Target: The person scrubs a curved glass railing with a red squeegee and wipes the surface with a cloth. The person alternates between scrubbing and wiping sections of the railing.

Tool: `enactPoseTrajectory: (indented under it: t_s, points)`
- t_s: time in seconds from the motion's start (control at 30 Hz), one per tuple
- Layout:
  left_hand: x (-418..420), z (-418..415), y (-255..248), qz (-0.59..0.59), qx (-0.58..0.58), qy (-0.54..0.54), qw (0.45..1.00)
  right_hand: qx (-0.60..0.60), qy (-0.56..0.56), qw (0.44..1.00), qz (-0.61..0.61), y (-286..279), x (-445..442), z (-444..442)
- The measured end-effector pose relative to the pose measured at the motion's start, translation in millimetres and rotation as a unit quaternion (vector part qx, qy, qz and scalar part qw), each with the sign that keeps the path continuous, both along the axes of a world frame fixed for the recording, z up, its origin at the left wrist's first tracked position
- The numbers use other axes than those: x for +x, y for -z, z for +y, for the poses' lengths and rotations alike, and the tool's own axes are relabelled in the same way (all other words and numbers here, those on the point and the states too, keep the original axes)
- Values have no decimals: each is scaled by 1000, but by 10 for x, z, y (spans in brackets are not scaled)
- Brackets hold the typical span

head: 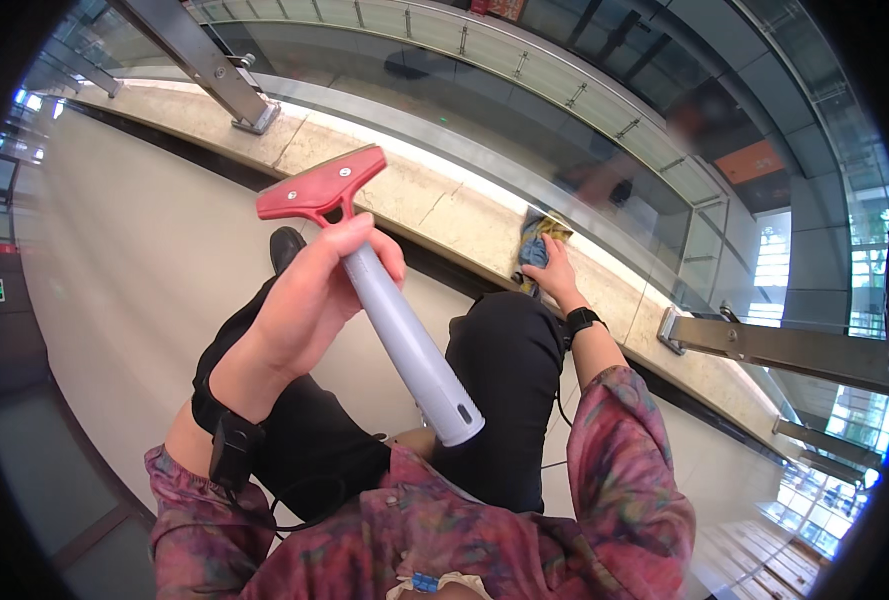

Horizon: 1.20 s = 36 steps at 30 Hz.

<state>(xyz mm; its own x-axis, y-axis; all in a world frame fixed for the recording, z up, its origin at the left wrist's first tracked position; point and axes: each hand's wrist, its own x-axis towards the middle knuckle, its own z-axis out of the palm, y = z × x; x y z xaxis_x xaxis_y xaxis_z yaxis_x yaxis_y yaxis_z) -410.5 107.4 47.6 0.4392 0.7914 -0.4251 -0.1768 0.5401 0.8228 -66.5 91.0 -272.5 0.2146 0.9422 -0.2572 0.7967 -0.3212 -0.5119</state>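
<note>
My left hand (317,292) is closed round the neck of a scraper (414,345) with a red plastic head and a grey handle, held up in front of my lap. The red head points away from me and the handle's end hangs over my thighs. To the right, my right hand (557,271) presses a crumpled blue and yellow cloth (536,244) on the pale stone ledge (444,210), close to the foot of the glass panel. The fingertips lie on the cloth, and part of it is hidden under them.
Metal railing posts stand on the ledge at the left (219,75) and right (759,341), with glass between them. Beyond the glass a curved balcony railing (519,64) shows. My knees are bent near the ledge. Thin black cables hang by both arms.
</note>
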Motion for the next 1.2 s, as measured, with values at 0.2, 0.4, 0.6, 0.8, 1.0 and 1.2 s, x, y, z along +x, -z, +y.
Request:
enactPoseTrajectory:
  t_s: [0.2,0.4,0.6,0.8,1.0,1.2]
  points:
    - [-73,137,139,49,5,63,997,-114,3,945,306,-513,-314,205]
    - [-62,380,401,14,-14,161,987,-64,-90,950,290,-1480,-125,245]
    - [-261,587,300,-205,-5,80,976,13,-282,955,89,-2835,-1095,109]
    - [-304,725,239,-339,-3,82,937,93,-97,865,484,-3446,-1969,82]
    - [-289,801,297,-305,70,109,943,274,112,782,549,-3187,-2703,318]
    - [-252,790,424,-26,22,151,988,289,259,673,629,-2652,-2607,461]
